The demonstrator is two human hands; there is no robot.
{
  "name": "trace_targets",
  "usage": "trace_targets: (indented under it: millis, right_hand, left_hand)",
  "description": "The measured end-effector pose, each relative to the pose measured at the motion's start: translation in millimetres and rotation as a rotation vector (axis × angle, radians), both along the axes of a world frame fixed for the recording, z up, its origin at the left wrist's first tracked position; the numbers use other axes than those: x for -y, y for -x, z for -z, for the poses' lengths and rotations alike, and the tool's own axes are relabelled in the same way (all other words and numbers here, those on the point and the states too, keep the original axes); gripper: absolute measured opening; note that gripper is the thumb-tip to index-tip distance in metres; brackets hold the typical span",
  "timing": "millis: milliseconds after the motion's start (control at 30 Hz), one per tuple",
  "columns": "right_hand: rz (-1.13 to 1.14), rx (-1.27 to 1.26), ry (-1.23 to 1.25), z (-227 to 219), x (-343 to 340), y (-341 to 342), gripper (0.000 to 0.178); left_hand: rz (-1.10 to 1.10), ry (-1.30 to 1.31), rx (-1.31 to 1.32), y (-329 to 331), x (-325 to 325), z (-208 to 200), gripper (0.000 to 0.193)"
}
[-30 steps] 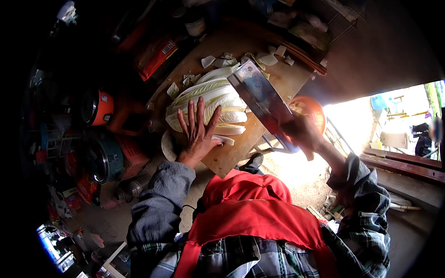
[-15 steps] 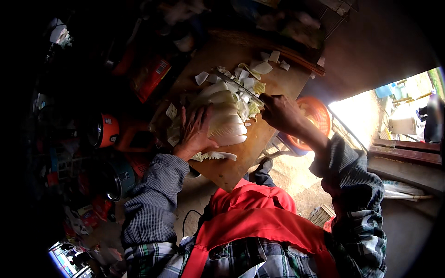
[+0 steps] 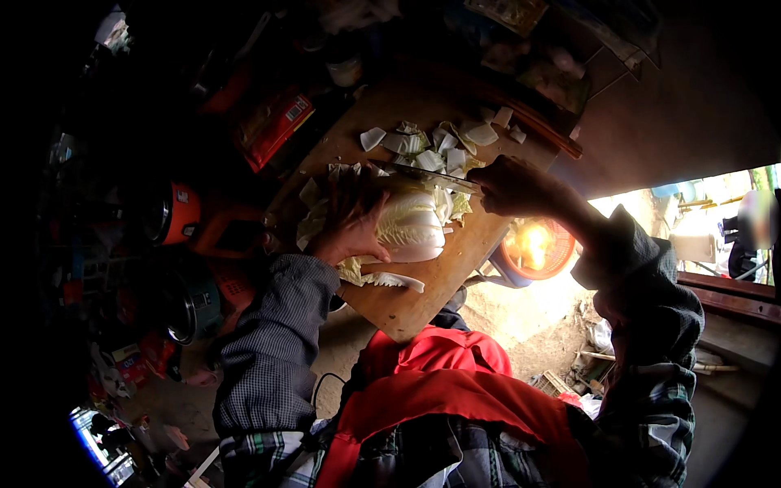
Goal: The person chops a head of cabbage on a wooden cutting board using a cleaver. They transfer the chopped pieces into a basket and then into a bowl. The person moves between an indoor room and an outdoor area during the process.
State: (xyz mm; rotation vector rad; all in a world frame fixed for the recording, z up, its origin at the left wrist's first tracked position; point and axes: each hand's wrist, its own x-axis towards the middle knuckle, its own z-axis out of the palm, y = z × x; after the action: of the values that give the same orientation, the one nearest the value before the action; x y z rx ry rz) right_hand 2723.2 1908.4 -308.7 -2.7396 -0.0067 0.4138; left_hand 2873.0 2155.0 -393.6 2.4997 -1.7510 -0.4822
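A pale napa cabbage (image 3: 411, 232), partly cut, lies on a wooden cutting board (image 3: 455, 264). My left hand (image 3: 354, 221) holds it down from its left side, fingers spread over the leaves. A knife (image 3: 431, 174) is gripped by the handle in my right hand (image 3: 514, 187), its blade lying across the cabbage's far side. Beyond the blade are several chopped cabbage pieces (image 3: 423, 145). A loose strip of leaf (image 3: 394, 281) rests near my left wrist, close to the board's near edge.
An orange basket (image 3: 561, 248) stands below the board's right side. To the left are a red packet (image 3: 278, 130), an orange-red round appliance (image 3: 185, 213) and a dark green one (image 3: 191, 305). A wooden bar (image 3: 537, 128) runs along the board's far edge.
The knife blade has turned from a steep slant to nearly level. My left hand has shifted slightly along the cabbage. The whole view has swung a little.
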Motion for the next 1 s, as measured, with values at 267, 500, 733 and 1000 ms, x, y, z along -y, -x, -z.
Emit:
trace_targets:
  millis: [267, 500, 733, 1000]
  right_hand:
    - [0.296, 0.159, -0.175, 24, -2, 39, 0.02]
    - [0.583, -0.01, -0.545, 42, -33, 92, 0.024]
    - [0.537, 0.057, -0.432, 60, -23, 76, 0.029]
    - [0.386, 0.07, -0.332, -4, -35, 51, 0.03]
  left_hand:
    - [-0.092, 0.16, -0.103, 9, -9, 6, 0.115]
    - [-0.359, 0.273, -0.469, 24, -20, 13, 0.129]
    - [-0.602, 0.215, -0.309, 42, -8, 12, 0.13]
    - [-0.681, 0.134, -0.107, 53, 16, 17, 0.118]
